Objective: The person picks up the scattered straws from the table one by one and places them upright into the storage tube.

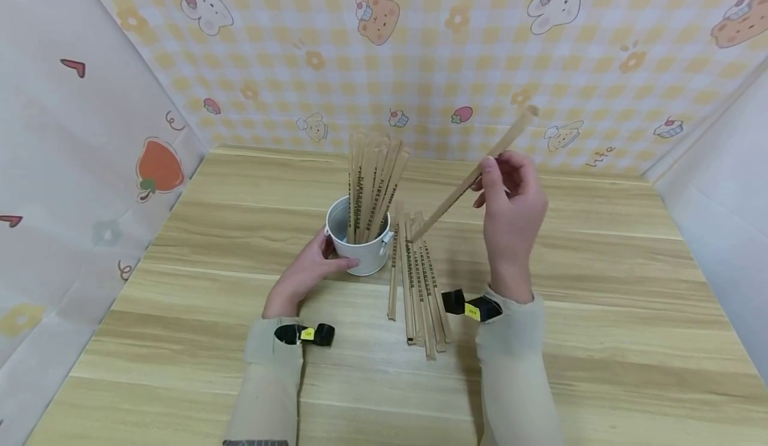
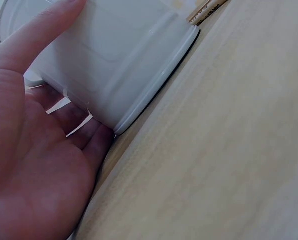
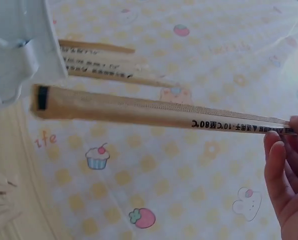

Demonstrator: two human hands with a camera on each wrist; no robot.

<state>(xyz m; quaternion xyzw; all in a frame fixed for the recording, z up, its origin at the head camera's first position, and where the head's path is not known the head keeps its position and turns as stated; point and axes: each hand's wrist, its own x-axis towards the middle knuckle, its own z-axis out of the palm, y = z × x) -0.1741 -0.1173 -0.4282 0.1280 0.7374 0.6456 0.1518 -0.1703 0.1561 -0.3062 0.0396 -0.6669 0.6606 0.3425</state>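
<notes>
Left hand curled round white bucket, raised right hand, pinching paper-wrapped stick

The bucket is white; the slim paper packets are tan-brown, printed lengthwise in black, some banded black at one end. The table shows pale yellow-brown wood grain, and the back sheet carries a yellow-and-white check with pink strawberries and tan bears. The sleeves are pale beige, the wrist straps black with yellow labels.
</notes>
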